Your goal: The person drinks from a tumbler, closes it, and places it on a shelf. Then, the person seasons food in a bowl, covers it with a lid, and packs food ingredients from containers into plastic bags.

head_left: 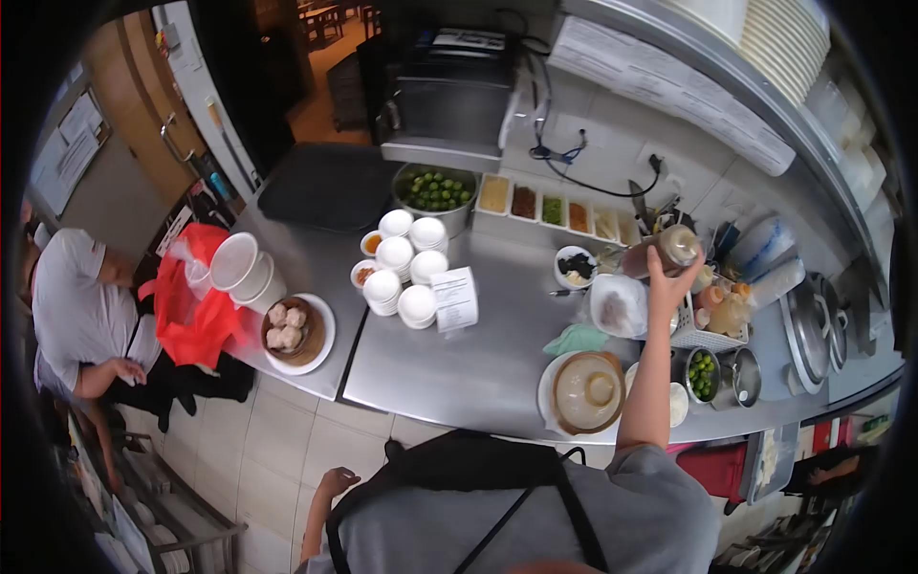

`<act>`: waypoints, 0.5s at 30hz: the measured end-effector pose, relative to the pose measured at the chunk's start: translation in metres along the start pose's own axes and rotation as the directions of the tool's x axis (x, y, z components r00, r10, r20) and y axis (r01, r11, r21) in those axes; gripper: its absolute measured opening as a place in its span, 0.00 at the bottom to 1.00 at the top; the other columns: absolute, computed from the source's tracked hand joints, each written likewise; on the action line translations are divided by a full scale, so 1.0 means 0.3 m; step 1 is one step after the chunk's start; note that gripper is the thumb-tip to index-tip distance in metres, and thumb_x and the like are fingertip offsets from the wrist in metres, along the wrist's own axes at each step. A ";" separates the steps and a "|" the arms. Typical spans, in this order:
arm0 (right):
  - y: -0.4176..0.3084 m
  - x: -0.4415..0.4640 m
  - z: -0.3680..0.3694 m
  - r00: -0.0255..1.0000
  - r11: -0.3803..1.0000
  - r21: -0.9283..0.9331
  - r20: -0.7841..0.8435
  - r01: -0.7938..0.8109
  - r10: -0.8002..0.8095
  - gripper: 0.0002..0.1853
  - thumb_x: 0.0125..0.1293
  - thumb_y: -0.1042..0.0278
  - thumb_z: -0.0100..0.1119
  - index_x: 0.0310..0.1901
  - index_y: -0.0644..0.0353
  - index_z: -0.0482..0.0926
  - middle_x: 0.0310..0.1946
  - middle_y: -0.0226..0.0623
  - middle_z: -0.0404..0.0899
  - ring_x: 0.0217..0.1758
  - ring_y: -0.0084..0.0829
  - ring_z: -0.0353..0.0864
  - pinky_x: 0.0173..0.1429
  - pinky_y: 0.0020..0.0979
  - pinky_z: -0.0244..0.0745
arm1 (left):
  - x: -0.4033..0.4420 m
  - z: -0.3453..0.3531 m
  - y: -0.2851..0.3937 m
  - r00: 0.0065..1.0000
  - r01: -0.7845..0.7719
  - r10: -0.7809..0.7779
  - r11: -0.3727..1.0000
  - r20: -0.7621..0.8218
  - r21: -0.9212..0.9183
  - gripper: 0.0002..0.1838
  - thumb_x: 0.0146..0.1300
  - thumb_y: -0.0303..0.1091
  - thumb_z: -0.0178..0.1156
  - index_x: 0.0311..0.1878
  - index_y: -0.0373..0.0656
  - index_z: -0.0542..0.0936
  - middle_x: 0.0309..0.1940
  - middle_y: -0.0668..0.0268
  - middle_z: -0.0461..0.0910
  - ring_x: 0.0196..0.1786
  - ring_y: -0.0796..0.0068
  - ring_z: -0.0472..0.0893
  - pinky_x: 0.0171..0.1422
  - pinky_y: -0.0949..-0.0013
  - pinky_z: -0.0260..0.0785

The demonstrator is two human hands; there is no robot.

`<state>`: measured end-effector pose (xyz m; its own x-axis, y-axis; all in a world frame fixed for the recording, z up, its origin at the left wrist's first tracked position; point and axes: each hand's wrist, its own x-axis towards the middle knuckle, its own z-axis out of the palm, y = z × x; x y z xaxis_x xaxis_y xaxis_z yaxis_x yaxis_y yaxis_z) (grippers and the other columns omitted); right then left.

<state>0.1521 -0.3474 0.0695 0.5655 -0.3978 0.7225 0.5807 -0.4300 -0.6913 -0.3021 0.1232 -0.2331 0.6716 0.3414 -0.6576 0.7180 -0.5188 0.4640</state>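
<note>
My right hand [675, 275] reaches across the counter, its fingers wrapped round a sauce bottle [639, 259] with brown contents and a pale, see-through end. The bottle is tilted over, above a white basket [710, 338] of other bottles. Below that arm sits a lidded clay pot [587, 393] on a white plate, with a green cloth [576, 340] behind it. A plastic-covered container [618, 306] stands just left of the forearm. Down beside my body, my left hand [337, 480] hangs off the counter edge, loosely open, with nothing visible in it.
White cups [394, 253] stand in stacks mid-counter beside a printed receipt [456, 298]. A bamboo steamer [304, 335] of dumplings sits left, near a red bag [196, 311]. A pot of limes [436, 189] stands behind. Another person [86, 306] is at far left.
</note>
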 end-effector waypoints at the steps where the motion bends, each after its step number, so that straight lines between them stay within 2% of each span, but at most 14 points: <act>1: -0.102 -0.029 0.009 0.995 0.992 0.116 0.095 -0.055 0.044 0.37 0.45 0.65 0.69 0.56 0.63 0.60 0.49 0.39 0.66 0.54 0.31 0.66 0.58 0.31 0.59 | 0.087 0.034 -0.135 1.000 -0.008 0.012 0.987 -0.025 0.158 0.20 0.47 0.50 0.66 0.38 0.46 0.81 0.28 0.59 0.80 0.29 0.71 0.79 0.35 0.69 0.71; 3: -0.215 -0.096 0.057 0.977 0.986 0.162 0.212 -0.038 0.002 0.35 0.47 0.65 0.67 0.56 0.62 0.61 0.49 0.38 0.67 0.52 0.30 0.68 0.57 0.29 0.61 | 0.260 0.116 -0.403 0.964 0.176 -0.212 0.961 0.159 0.216 0.17 0.47 0.47 0.65 0.39 0.49 0.81 0.27 0.60 0.80 0.24 0.72 0.77 0.29 0.67 0.71; 4: -0.270 -0.139 0.098 0.942 0.965 0.243 0.334 -0.102 0.015 0.34 0.48 0.65 0.66 0.56 0.63 0.61 0.48 0.37 0.68 0.51 0.30 0.69 0.57 0.29 0.61 | 0.345 0.159 -0.577 0.959 0.060 -0.088 0.992 0.270 0.111 0.18 0.47 0.45 0.65 0.41 0.50 0.81 0.24 0.62 0.78 0.21 0.72 0.75 0.24 0.66 0.69; 5: -0.328 -0.185 0.149 0.892 0.932 0.315 0.453 -0.179 0.018 0.33 0.48 0.65 0.65 0.55 0.63 0.62 0.47 0.36 0.70 0.50 0.29 0.70 0.56 0.28 0.61 | 0.349 0.126 -0.586 0.924 0.111 -0.105 0.994 0.368 0.003 0.21 0.46 0.43 0.66 0.45 0.51 0.80 0.21 0.64 0.76 0.20 0.72 0.74 0.23 0.67 0.70; 6: -0.399 -0.244 0.205 0.823 0.917 0.299 0.566 -0.265 0.053 0.33 0.48 0.64 0.66 0.55 0.63 0.63 0.47 0.37 0.71 0.50 0.28 0.70 0.56 0.28 0.62 | 0.332 0.084 -0.616 0.893 0.011 0.048 0.992 0.448 -0.127 0.19 0.47 0.45 0.65 0.42 0.48 0.79 0.20 0.65 0.75 0.20 0.72 0.73 0.23 0.66 0.70; 7: -0.475 -0.311 0.274 0.748 0.898 0.284 0.660 -0.336 0.071 0.33 0.48 0.64 0.66 0.55 0.64 0.64 0.47 0.37 0.72 0.50 0.28 0.70 0.56 0.27 0.62 | 0.338 0.084 -0.654 0.919 0.346 -0.325 0.936 0.224 -0.064 0.19 0.48 0.49 0.65 0.36 0.45 0.78 0.21 0.64 0.75 0.21 0.71 0.74 0.23 0.64 0.70; 8: -0.547 -0.378 0.346 0.667 0.916 0.256 0.745 -0.308 0.016 0.33 0.48 0.64 0.66 0.55 0.64 0.64 0.47 0.38 0.72 0.50 0.27 0.70 0.56 0.28 0.62 | 0.360 0.063 -0.703 0.919 0.357 -0.331 0.930 0.213 -0.093 0.21 0.48 0.53 0.63 0.31 0.42 0.76 0.21 0.63 0.75 0.21 0.69 0.74 0.23 0.63 0.71; 9: -0.612 -0.449 0.411 0.576 0.934 0.233 0.816 -0.270 -0.037 0.33 0.48 0.63 0.66 0.56 0.64 0.64 0.48 0.39 0.72 0.51 0.27 0.71 0.57 0.28 0.62 | 0.373 0.044 -0.736 0.910 0.394 -0.364 0.908 0.198 -0.141 0.21 0.48 0.52 0.63 0.34 0.42 0.77 0.23 0.63 0.76 0.23 0.68 0.76 0.25 0.62 0.72; 11: -0.673 -0.601 0.552 0.351 0.967 0.124 0.935 -0.224 -0.039 0.35 0.48 0.64 0.66 0.57 0.64 0.64 0.50 0.45 0.72 0.53 0.31 0.71 0.57 0.29 0.63 | 0.324 -0.043 -0.696 0.924 0.381 -0.361 0.894 0.125 -0.236 0.20 0.49 0.49 0.64 0.37 0.43 0.78 0.27 0.65 0.77 0.27 0.70 0.78 0.25 0.63 0.73; 13: -0.700 -0.745 0.674 0.219 0.989 0.148 0.965 -0.001 -0.144 0.33 0.46 0.64 0.66 0.55 0.65 0.66 0.49 0.49 0.72 0.52 0.40 0.73 0.54 0.34 0.67 | 0.230 -0.150 -0.619 0.971 0.239 -0.229 0.908 0.069 -0.344 0.19 0.49 0.48 0.64 0.37 0.43 0.78 0.27 0.65 0.78 0.26 0.72 0.78 0.25 0.65 0.72; 14: -0.690 -0.805 0.734 0.217 0.989 0.147 0.965 0.001 -0.144 0.33 0.46 0.64 0.66 0.55 0.65 0.66 0.49 0.49 0.72 0.52 0.40 0.73 0.54 0.34 0.67 | 0.231 -0.155 -0.628 0.971 0.238 -0.228 0.908 0.071 -0.346 0.19 0.49 0.48 0.64 0.37 0.43 0.78 0.27 0.65 0.78 0.26 0.72 0.78 0.25 0.65 0.72; 15: -0.672 -0.865 0.794 0.130 0.978 0.124 0.981 0.167 -0.146 0.31 0.45 0.65 0.65 0.53 0.65 0.68 0.47 0.49 0.73 0.51 0.42 0.73 0.53 0.36 0.68 | 0.230 -0.165 -0.639 0.975 0.222 -0.215 0.907 0.059 -0.359 0.19 0.49 0.47 0.64 0.38 0.43 0.78 0.27 0.65 0.78 0.26 0.72 0.78 0.25 0.65 0.72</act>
<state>0.0278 0.0355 0.0186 0.5629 0.8061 0.1828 0.7350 -0.3869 -0.5569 -0.3844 0.2849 -0.3380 0.4893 0.3980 -0.7760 0.8656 -0.1130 0.4878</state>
